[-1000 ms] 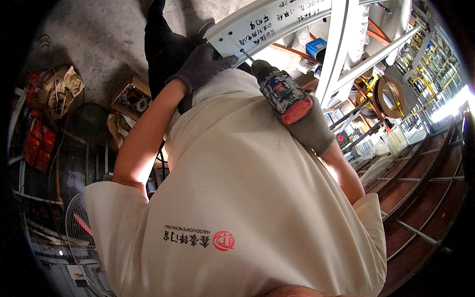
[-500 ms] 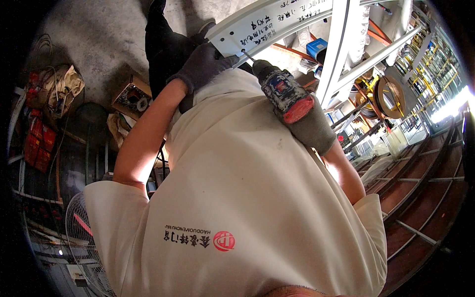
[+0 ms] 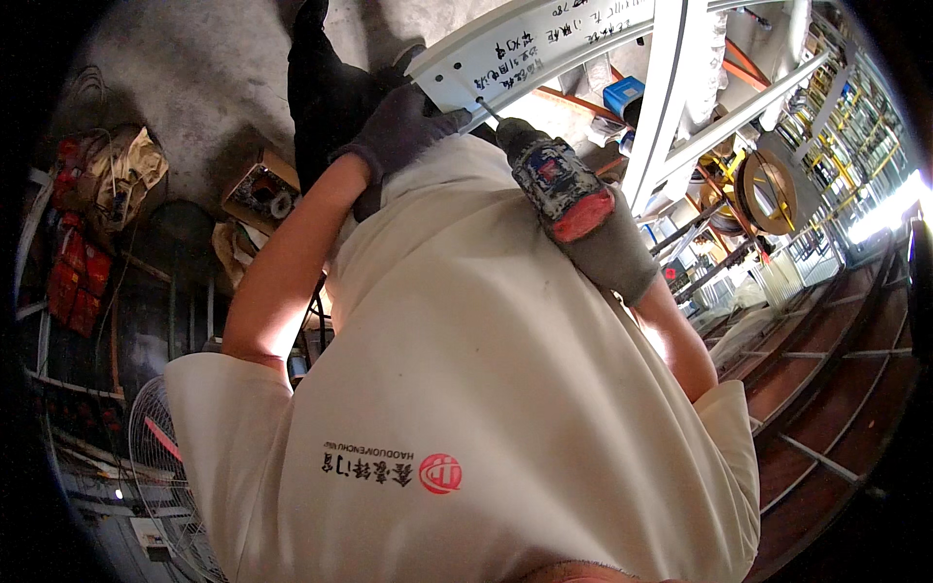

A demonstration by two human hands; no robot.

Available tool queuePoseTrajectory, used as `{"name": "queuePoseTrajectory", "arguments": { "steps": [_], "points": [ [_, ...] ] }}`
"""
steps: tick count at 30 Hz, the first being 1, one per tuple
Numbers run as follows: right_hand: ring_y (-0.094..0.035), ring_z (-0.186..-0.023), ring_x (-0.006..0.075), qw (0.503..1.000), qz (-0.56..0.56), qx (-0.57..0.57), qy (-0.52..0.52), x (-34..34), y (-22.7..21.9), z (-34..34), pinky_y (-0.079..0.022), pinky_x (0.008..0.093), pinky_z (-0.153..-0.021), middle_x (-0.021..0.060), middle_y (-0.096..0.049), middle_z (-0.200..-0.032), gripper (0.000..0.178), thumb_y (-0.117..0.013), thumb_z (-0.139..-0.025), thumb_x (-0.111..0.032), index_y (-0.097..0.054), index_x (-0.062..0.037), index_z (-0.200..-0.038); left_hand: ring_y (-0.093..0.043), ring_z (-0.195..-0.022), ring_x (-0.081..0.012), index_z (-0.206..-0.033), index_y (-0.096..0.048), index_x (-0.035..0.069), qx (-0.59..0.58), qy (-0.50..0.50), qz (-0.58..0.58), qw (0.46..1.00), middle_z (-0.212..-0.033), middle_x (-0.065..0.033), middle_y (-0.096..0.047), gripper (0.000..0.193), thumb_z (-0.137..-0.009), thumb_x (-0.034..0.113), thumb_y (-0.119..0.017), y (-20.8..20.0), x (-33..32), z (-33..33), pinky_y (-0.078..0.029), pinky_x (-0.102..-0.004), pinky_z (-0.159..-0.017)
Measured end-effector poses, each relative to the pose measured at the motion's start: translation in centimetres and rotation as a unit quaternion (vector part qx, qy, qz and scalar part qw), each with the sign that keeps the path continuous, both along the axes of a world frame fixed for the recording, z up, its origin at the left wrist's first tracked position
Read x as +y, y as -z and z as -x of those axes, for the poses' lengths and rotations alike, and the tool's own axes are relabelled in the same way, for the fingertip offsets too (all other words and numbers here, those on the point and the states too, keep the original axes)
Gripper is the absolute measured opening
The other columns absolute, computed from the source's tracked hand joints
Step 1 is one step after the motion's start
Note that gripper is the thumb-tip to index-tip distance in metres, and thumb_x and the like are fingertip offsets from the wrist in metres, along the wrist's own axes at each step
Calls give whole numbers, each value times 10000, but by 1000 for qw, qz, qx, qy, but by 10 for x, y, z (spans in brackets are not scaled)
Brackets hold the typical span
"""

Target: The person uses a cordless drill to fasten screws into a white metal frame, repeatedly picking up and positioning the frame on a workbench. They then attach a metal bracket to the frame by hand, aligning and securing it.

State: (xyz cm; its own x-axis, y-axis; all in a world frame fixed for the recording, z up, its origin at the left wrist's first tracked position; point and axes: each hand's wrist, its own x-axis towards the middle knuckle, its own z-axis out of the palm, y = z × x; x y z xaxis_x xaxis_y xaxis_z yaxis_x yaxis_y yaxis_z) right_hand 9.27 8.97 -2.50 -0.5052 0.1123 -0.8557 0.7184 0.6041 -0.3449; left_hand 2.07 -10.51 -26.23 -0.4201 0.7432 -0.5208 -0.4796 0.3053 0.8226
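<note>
Near the top middle, a long white profile (image 3: 457, 85) with dark handwriting and several small holes runs from my waist up to the right. My left hand (image 3: 403, 136), in a dark grey glove, grips its near end, with the fingers along the lower edge. My right hand (image 3: 622, 255), in a grey glove, is closed around a worn cordless drill (image 3: 549, 170) with a red base. The drill's handle is mostly hidden behind its body and the glove. Its thin bit (image 3: 489, 109) points up and left, and the tip meets the profile's face at a small hole.
A white upright bar (image 3: 664, 107) crosses just right of the drill. Beyond it are a blue box (image 3: 623, 94) and a brown reel (image 3: 765, 191). To the left lie an open cardboard box (image 3: 260, 189), a tan bag (image 3: 131, 175) and a wire-guard fan (image 3: 160, 457).
</note>
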Motion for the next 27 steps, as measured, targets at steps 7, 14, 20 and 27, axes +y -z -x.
{"name": "queuePoseTrajectory", "arguments": {
  "steps": [7,14,20,27],
  "points": [
    [-728,-793,266,1000,6,12,-18,3,4,0,-573,378,-772,180,-753,-899,352,-762,-878,-221,-683,23,-1119,-731,-1062,-334,-1198,-687,-48,28,10,0,1000,-1124,-251,-740,487,-905,331,-778,7,0,-2,-563,-414,-926],
    [-742,-844,252,1000,-10,-26,3,-1,-4,7,-573,372,-801,183,-759,-943,385,-766,-883,-231,-677,26,-1156,-726,-1073,-349,-1187,-690,-43,5,-7,8,1000,-1125,-249,-740,496,-884,337,-793,-4,1,1,-562,-424,-934],
    [-745,-872,270,999,1,-27,-23,-2,-3,9,-574,382,-826,189,-759,-1005,434,-756,-902,-247,-657,17,-1232,-728,-1049,-364,-1185,-689,-43,25,-1,6,1000,-1116,-254,-738,500,-880,338,-796,11,0,-7,-565,-428,-920],
    [-747,-902,295,998,9,-45,-34,4,0,11,-578,385,-849,194,-755,-1037,432,-748,-913,-255,-648,20,-1230,-730,-1035,-364,-1152,-706,-46,35,-36,-5,999,-1085,-250,-744,494,-894,369,-779,10,3,-9,-561,-430,-921]
  ]
}}
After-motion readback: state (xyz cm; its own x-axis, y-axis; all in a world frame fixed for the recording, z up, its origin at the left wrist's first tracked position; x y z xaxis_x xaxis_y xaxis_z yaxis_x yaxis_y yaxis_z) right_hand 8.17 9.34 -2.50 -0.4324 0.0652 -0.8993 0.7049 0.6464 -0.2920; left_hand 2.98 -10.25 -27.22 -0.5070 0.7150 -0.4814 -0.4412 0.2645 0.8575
